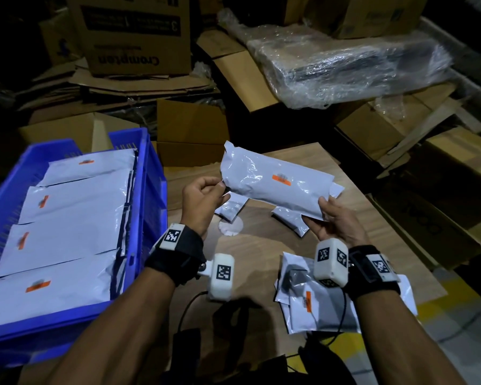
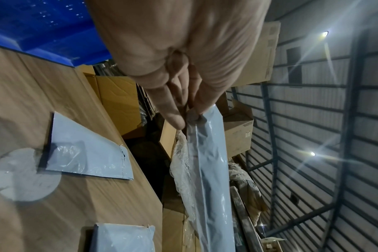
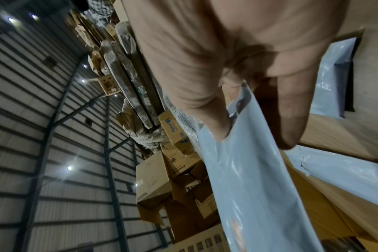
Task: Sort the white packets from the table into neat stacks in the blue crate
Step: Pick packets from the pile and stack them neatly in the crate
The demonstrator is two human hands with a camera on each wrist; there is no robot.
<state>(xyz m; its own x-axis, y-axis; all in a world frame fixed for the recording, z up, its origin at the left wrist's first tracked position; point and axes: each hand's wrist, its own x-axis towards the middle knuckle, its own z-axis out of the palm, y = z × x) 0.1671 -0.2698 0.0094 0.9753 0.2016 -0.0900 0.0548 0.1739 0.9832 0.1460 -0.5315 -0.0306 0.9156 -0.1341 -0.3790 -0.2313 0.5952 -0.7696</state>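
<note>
Here white packet (image 1: 275, 181) hangs in air between both hands: left hand (image 1: 202, 200) pinches its left end, right hand (image 1: 334, 222) grips its right lower edge, blue crate (image 1: 147, 173) further left.

You have one white packet (image 1: 275, 183) held up in the air between your two hands — left hand (image 1: 202, 198), right hand (image 1: 335, 220). One blue crate (image 1: 147, 173) stands on the one wooden table (image 1: 261, 245), with five packets (image 1: 70, 218) showing on top inside it. Two packets (image 1: 289, 219) lie on the table under the raised one; the overlapping heap (image 1: 311, 304) near your right wrist — too jumbled to count.
</note>
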